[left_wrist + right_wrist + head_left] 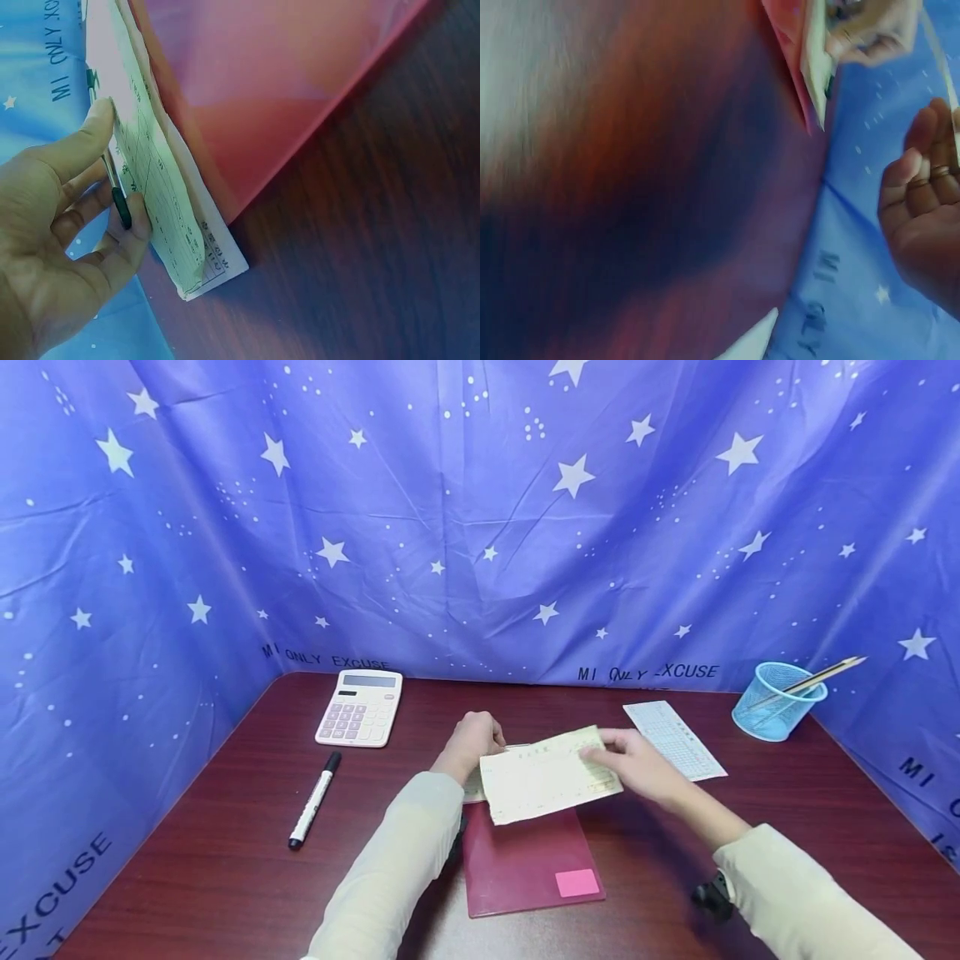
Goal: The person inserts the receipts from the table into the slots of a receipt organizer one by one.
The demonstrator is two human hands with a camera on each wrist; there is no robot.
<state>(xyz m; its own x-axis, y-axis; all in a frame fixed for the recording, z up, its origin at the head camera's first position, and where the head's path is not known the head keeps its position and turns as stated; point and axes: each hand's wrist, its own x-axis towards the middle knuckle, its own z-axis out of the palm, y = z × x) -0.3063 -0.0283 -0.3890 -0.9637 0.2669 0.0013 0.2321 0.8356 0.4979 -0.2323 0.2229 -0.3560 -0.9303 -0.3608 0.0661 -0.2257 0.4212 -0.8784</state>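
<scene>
My right hand (641, 764) pinches a pale yellow printed form (551, 781) at its right edge, thumb on top, and holds it up over the red plastic clipboard (525, 860). That board lies flat, with a pink label (577, 883) at its near right corner. At its far end is my left hand (472, 739). In the left wrist view, its thumb and curled fingers grip a thin metal clip (114, 176) with dark ends, beside greenish printed slips (154, 165) layered over a white sheet (225, 259). The raised form hides part of these slips in the head view.
A white calculator (360, 708) and a black-capped marker (315, 800) lie on the left of the dark wooden table (225, 827). On the right are a printed sheet (675, 741) and a blue mesh cup (776, 706) holding pencils (828, 670). A starry blue curtain (465, 527) hangs behind.
</scene>
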